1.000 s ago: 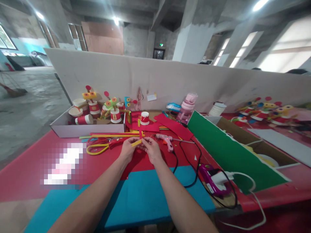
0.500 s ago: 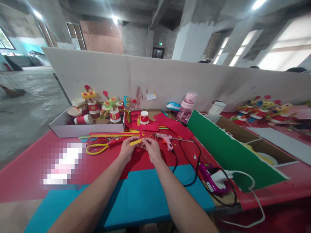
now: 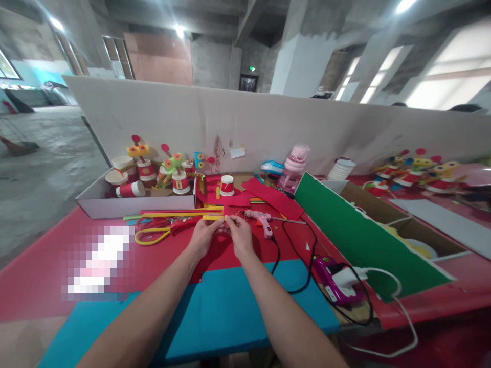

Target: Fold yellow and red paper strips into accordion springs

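My left hand (image 3: 204,236) is closed in a pinch on a yellow paper strip (image 3: 211,217), just above the red table surface. Against it, my right hand (image 3: 240,235) pinches the place where the yellow strip meets a red strip (image 3: 225,210). The fingertips of both hands nearly touch and hide part of the strips. A pink glue gun (image 3: 261,220) lies right of my right hand. Yellow-handled scissors (image 3: 152,235) rest to the left. Behind my hands stands a red and white paper cup (image 3: 227,185).
A white box (image 3: 136,204) of paper-cup figures stands at the back left. On the right are a green-sided box (image 3: 360,235), a purple power strip (image 3: 335,289) and black cables. Blue sheeting (image 3: 230,312) covers the near edge. A pink bottle (image 3: 296,166) stands behind.
The yellow strip has turned from slanted to nearly level, and the red strip's upright part looks shorter. Both hands stay close together in nearly the same place.
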{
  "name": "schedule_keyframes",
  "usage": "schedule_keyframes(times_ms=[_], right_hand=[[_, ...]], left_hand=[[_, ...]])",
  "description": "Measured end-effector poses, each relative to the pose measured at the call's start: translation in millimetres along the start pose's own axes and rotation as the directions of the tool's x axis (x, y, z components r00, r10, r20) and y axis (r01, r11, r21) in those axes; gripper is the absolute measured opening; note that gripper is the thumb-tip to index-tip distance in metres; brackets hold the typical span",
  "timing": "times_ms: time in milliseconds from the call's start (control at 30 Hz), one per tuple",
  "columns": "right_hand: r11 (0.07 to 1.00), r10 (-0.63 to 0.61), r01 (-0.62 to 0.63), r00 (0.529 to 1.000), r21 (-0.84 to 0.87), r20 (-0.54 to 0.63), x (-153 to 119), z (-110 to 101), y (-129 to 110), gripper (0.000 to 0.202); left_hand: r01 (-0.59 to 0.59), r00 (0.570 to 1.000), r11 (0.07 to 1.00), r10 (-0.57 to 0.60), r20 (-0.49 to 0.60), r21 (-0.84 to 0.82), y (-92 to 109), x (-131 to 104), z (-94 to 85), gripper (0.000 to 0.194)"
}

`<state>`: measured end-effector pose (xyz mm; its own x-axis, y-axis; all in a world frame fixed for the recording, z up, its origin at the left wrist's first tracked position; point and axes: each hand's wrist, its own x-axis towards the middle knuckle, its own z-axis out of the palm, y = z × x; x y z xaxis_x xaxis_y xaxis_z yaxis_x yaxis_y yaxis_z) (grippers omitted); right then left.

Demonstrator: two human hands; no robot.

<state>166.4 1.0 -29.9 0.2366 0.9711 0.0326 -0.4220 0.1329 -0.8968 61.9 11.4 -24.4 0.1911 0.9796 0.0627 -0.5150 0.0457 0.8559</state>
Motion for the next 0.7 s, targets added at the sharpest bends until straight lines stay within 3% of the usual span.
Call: schedule_keyframes(times_ms=[167,400,533,700], right_hand=[[0.996,0.067,-0.062,0.995,-0.057,0.073,-3,2,-5,0.029],[0.993,0.103,-0.090,0.979,-0.082,0.176,-1,-4,-13,0.035],[0.990,0.116,-0.105,0.985,-0.089,0.130,-1,-4,-11,0.032],[0.994,0.100,-0.097,0.993,-0.041,0.063,1,-3,-8,0.031]], left_hand=[[-0.008,0.996,0.996,0.015,-0.084,0.094,2,4,-7.1,0.026],[-0.015,0.998,0.976,0.029,-0.060,0.219,6,5,-10.5,0.027],[-0.059,0.992,0.963,0.086,-0.090,0.263,5,4,-10.0,0.027],[-0.099,0.988,0.974,0.121,-0.097,0.206,5,4,-11.0,0.027]])
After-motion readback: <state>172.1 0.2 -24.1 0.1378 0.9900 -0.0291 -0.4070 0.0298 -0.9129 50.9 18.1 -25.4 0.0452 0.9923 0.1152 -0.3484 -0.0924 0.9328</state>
